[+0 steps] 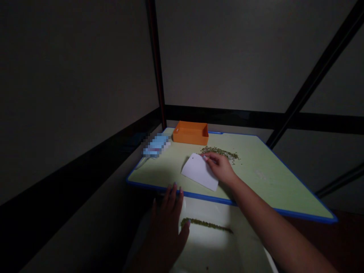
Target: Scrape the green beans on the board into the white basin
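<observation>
My right hand (pixel 220 166) is closed on a stiff white sheet (pixel 199 171), pinching its upper edge near the middle of the table (pixel 258 174). The sheet has a small hole near one corner and leans over the tabletop. Just beyond it lies a scattered heap of small green-brown pieces (pixel 231 155), like seeds or pods. My left hand (pixel 169 223) is open, its fingers spread toward the blue front edge of the table; whether they press on it I cannot tell. Below that edge is a white tub (pixel 210 250), with a narrow line of the same small pieces (pixel 210 225) inside.
An orange open box (pixel 190 138) stands at the back of the table. On the left lies a light-blue, blurred-out item (pixel 156 146) with a pale strap or cable. Grey walls with dark bars enclose the left and back sides.
</observation>
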The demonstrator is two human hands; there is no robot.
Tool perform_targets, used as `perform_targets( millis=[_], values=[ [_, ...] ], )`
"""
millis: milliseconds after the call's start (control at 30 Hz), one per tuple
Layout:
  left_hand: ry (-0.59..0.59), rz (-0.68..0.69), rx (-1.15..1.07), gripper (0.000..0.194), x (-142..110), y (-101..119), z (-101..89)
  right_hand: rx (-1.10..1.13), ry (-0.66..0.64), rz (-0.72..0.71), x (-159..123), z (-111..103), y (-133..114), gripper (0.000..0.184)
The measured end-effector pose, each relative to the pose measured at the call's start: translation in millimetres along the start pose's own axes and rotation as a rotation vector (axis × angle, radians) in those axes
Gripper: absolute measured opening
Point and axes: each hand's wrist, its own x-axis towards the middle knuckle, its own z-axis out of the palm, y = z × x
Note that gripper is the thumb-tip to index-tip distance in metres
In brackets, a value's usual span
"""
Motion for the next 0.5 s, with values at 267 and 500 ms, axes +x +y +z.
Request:
perform_targets(
  millis=[267,500],
  values=[
    [0.060,0.011,0.021,0.063,2,-4,7.6,-0.041,-0.012,-0.006,2,-1,2,0.024],
    [0.084,0.036,0.032,0.063,3,-7,12.3,-0.047,-0.012,-0.002,2,-3,1,0.023]
  ],
)
